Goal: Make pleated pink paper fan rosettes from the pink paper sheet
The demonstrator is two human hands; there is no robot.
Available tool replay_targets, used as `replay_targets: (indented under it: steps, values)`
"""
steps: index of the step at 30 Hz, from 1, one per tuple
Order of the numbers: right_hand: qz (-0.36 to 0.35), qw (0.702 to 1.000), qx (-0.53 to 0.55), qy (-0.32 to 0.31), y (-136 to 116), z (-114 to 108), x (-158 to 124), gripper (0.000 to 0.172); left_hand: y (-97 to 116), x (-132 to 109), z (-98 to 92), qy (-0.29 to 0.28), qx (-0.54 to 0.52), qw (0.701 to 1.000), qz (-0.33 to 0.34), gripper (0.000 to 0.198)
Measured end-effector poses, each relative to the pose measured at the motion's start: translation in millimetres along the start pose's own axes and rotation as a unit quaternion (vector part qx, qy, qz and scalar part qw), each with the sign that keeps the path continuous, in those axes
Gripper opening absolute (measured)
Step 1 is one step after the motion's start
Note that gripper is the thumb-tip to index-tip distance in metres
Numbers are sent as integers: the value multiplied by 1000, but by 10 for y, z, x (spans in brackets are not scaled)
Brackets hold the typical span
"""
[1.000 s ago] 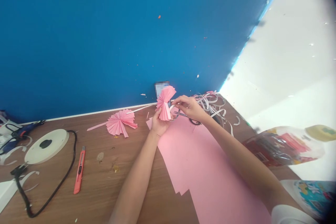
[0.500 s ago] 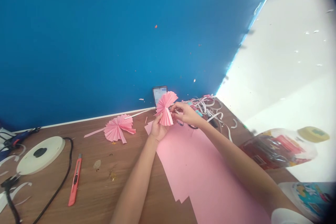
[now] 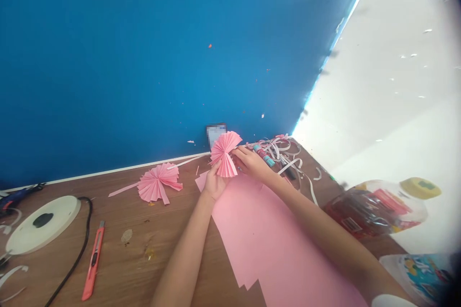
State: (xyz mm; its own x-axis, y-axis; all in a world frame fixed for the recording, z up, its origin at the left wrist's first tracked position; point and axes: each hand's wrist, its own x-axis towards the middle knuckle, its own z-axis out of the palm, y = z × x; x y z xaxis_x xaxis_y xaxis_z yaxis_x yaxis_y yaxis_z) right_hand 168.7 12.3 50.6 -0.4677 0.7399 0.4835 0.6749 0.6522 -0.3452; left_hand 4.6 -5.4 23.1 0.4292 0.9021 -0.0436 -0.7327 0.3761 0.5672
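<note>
A pleated pink paper fan (image 3: pixel 224 151), spread into a rounded shape with a gap on its right, is held up above the table. My left hand (image 3: pixel 215 183) grips its lower left side, fingers closed on the folds. At the gap on the right, my right hand (image 3: pixel 250 162) has its fingertips pinched against the inner folds near the fan's centre. Those fingertips are partly hidden. To the left lies a second pleated pink paper fan (image 3: pixel 154 184) with paper strips sticking out. Under my hands and right forearm is a large pink paper sheet (image 3: pixel 273 230).
A red utility knife (image 3: pixel 93 261) lies at left beside a white disc (image 3: pixel 43 225) and a black cable (image 3: pixel 77 259). Paper strips and a glue stick (image 3: pixel 264 155) are heaped at the back right. A plastic bottle (image 3: pixel 382 206) stands at right. A phone (image 3: pixel 215 135) leans on the blue wall.
My right fingers have closed in on the fan's right side; they were more spread before. The fan looks a little wider open. The camera view has shifted slightly.
</note>
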Motion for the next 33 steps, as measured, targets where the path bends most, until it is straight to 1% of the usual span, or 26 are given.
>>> replay_targets:
  steps: [5, 11, 14, 17, 20, 23, 26, 29, 33]
  values:
    - [13, 1000, -22, 14, 15, -10, -4, 25, -37, 9, -91, 28, 20, 999, -17, 36]
    - [31, 998, -46, 31, 114, 40, -45, 25, -82, -13, -135, 25, 13, 999, -46, 40]
    - [32, 998, -23, 50, 154, 85, -61, 25, -100, -18, -136, 23, 13, 998, -50, 39]
    - [35, 995, 36, 82, 158, 111, -58, 23, -98, -17, -135, 15, 10, 998, -58, 39]
    - [25, 991, 91, 92, 139, 114, -48, 20, -72, -13, -115, 11, 5, 999, -43, 40]
    - [1, 991, 108, 83, 118, 102, -43, 19, -41, -12, -79, 13, -1, 1000, -20, 37]
    - [-9, 991, 107, 85, 98, 82, -45, 19, -28, -13, -57, 16, -2, 1000, -12, 36]
    - [-2, 992, 92, 83, 76, 70, -48, 21, -39, -7, -59, 20, 2, 1000, -12, 36]
    - [2, 995, 69, 70, 73, 81, -43, 19, -62, 5, -78, 24, 21, 999, 17, 37]
